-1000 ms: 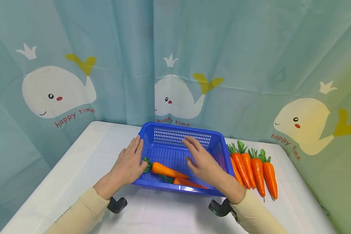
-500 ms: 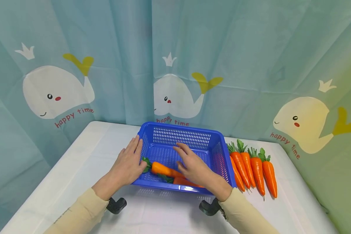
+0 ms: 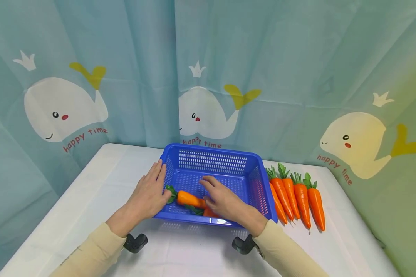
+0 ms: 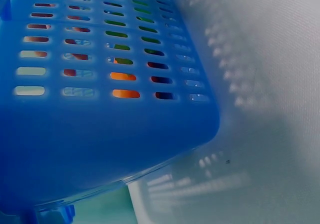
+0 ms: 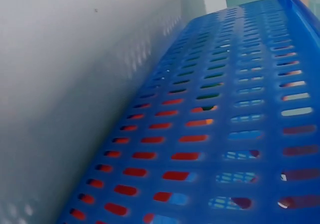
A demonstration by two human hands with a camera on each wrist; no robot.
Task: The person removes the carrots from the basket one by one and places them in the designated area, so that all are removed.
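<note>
In the head view a blue plastic basket point(image 3: 218, 149) with slotted sides stands on the white table. My left hand point(image 3: 147, 192) rests along its left rim, fingers straight. Inside lie an orange carrot point(image 3: 188, 199) and, nearer the front wall, a redder carrot point(image 3: 210, 212), both with green tops toward the left. Over them reaches my right hand point(image 3: 225, 200), its fingers slightly bent and thumb apart, covering their right ends. Whether it touches the carrots is hidden. Both wrist views look at the slotted basket wall point(image 4: 95, 134), with orange and red showing through.
Several carrots point(image 3: 301, 200) lie side by side on the white table point(image 3: 124, 169), just right of the basket, leaves pointing away. A pale blue curtain point(image 3: 142, 77) with whale prints hangs behind the table.
My right hand has moved left and lower into the basket, over the carrots. My left hand stays on the left rim. The head view has shifted slightly.
</note>
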